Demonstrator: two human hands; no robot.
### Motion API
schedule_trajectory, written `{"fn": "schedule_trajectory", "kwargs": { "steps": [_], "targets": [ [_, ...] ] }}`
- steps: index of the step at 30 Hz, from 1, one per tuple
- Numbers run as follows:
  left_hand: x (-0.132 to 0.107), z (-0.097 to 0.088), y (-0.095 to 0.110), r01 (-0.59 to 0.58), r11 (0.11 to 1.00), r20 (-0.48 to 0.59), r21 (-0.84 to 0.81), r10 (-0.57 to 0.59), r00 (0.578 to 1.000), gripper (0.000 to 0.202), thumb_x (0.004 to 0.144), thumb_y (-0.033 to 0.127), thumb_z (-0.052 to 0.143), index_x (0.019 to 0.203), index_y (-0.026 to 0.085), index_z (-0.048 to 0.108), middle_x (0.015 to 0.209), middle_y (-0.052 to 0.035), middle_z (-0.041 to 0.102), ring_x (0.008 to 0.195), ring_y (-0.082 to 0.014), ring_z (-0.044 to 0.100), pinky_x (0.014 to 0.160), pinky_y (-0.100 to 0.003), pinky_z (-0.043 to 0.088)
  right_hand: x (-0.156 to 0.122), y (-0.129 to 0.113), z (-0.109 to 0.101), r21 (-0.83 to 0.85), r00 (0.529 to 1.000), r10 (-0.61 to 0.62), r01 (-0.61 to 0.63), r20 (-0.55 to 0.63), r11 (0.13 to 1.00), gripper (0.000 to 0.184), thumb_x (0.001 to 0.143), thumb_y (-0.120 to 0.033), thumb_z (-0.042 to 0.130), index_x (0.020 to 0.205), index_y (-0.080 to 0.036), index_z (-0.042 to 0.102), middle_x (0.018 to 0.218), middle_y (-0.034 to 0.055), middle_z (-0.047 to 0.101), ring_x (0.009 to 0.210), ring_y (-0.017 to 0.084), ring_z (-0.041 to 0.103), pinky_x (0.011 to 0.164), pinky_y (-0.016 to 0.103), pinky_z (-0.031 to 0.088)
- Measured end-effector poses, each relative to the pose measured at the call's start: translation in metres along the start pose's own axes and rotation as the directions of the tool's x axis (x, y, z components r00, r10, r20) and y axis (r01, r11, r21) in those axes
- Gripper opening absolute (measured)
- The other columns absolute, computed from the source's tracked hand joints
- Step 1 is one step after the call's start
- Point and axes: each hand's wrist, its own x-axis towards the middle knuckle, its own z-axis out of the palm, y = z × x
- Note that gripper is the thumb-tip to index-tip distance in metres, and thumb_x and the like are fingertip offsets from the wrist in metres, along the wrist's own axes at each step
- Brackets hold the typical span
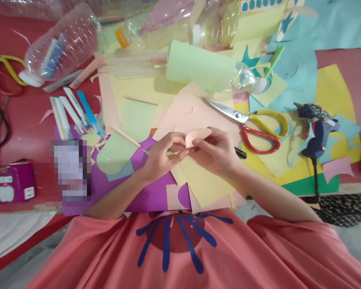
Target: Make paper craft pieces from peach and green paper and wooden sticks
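Right hand is pinched shut on a small pale pink paper piece, with the thumb on top. The left hand is curled, and its fingertips are at the piece's other side. I cannot tell if they squeeze it or just touch it. The piece is bent in a curve, up over the paper mess, in from the middle of the near edge of the tabletop.

The piece looks all cut out, so I think that bit is done. It is loose and not stuck on anything. The scissors lie to the right of the hands, with the tips on a big pink sheet. Toward the far edge, a bottle lies on its side. It looks like its wrap of green paper is done too, but I see no pink shape stuck on the part that shows.

Over toward the right side of the tabletop is a glue gun, and no hand is on it. Toward the left side, some markers lie in a row. Nobody is holding those either.
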Motion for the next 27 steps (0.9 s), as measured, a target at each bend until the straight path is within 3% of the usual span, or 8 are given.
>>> {"fn": "schedule_trajectory", "kwargs": {
  "steps": [5,9,13,15,19,23,25,27],
  "targets": [
    [0.003,-0.001,0.002,-0.068,0.996,-0.018,0.051,0.069,0.997,0.003,0.091,0.018,0.058,0.093,0.021,0.059,0.091,-0.0016,0.07,0.088,-0.0102,0.067,0.075,-0.019,0.054,0.0,0.0,-0.001,-0.029,0.996,-0.063,0.065,0.069,0.997,0.024,0.07,-0.04,0.081,0.066,-0.02,0.069,0.064,-0.0008,0.065,0.06,0.011,0.06,0.057,0.027,0.05],
    [0.001,-0.005,-0.004,-0.149,0.985,-0.045,0.089,0.154,0.987,0.006,0.091,0.018,0.058,0.095,0.022,0.061,0.097,-0.0028,0.072,0.091,-0.0111,0.069,0.077,-0.021,0.054,0.001,-0.004,-0.002,-0.024,0.991,-0.075,0.078,0.11,0.997,0.03,0.076,-0.046,0.075,0.063,-0.02,0.068,0.062,-0.0009,0.064,0.059,0.01,0.06,0.06,0.027,0.052],
    [-0.001,-0.01,-0.008,-0.365,0.891,0.126,0.27,0.343,0.931,0.019,0.096,0.028,0.045,0.098,0.022,0.062,0.107,-0.0076,0.071,0.096,-0.0158,0.068,0.081,-0.028,0.054,0.0,-0.011,-0.001,-0.033,0.996,-0.028,0.031,0.086,0.999,0.035,0.078,-0.048,0.073,0.06,-0.019,0.063,0.05,-0.0036,0.06,0.043,0.008,0.056,0.044,0.022,0.047],
    [-0.001,-0.012,-0.007,-0.4,0.871,0.185,0.286,0.359,0.915,0.027,0.099,0.033,0.038,0.098,0.021,0.062,0.107,-0.009,0.07,0.095,-0.0169,0.067,0.081,-0.029,0.054,0.0,-0.014,0.0,-0.059,0.996,-0.009,0.014,0.086,0.998,0.037,0.077,-0.05,0.073,0.06,-0.019,0.062,0.047,-0.0037,0.059,0.04,0.009,0.055,0.04,0.022,0.044],
    [0.001,-0.011,-0.002,-0.223,0.967,0.115,0.124,0.209,0.971,0.022,0.096,0.038,0.049,0.094,0.021,0.062,0.093,-0.0049,0.071,0.084,-0.0128,0.067,0.07,-0.022,0.053,-0.002,-0.015,0.001,-0.16,0.992,-0.046,0.064,0.118,0.985,0.04,0.077,-0.053,0.071,0.058,-0.019,0.064,0.049,-0.0016,0.06,0.044,0.009,0.055,0.044,0.024,0.046],
    [0.003,-0.008,0.001,-0.089,0.987,0.104,-0.134,0.103,0.989,0.051,0.1,0.051,0.027,0.092,0.02,0.067,0.091,-0.007,0.073,0.085,-0.0145,0.069,0.074,-0.027,0.055,-0.001,-0.013,-0.001,-0.232,0.988,-0.101,0.126,0.119,0.964,0.043,0.08,-0.053,0.069,0.053,-0.019,0.064,0.049,-0.0006,0.06,0.047,0.01,0.055,0.047,0.026,0.044],
    [0.003,-0.007,0.002,-0.04,0.992,0.093,-0.116,0.051,0.994,0.042,0.1,0.044,0.035,0.09,0.02,0.068,0.092,-0.006,0.073,0.085,-0.0135,0.069,0.074,-0.026,0.055,0.0,-0.01,-0.003,-0.241,0.985,-0.104,0.135,0.139,0.961,0.044,0.082,-0.053,0.067,0.054,-0.019,0.063,0.048,-0.0003,0.059,0.045,0.01,0.054,0.047,0.026,0.043],
    [0.003,-0.005,0.003,-0.017,0.998,0.086,-0.06,0.022,0.996,0.02,0.094,0.034,0.054,0.088,0.021,0.067,0.089,-0.0029,0.073,0.082,-0.0116,0.069,0.073,-0.023,0.054,0.001,-0.008,-0.004,-0.251,0.981,-0.108,0.147,0.162,0.957,0.045,0.085,-0.053,0.064,0.056,-0.019,0.063,0.048,-0.0003,0.058,0.044,0.01,0.054,0.046,0.026,0.042]
  ]
}}
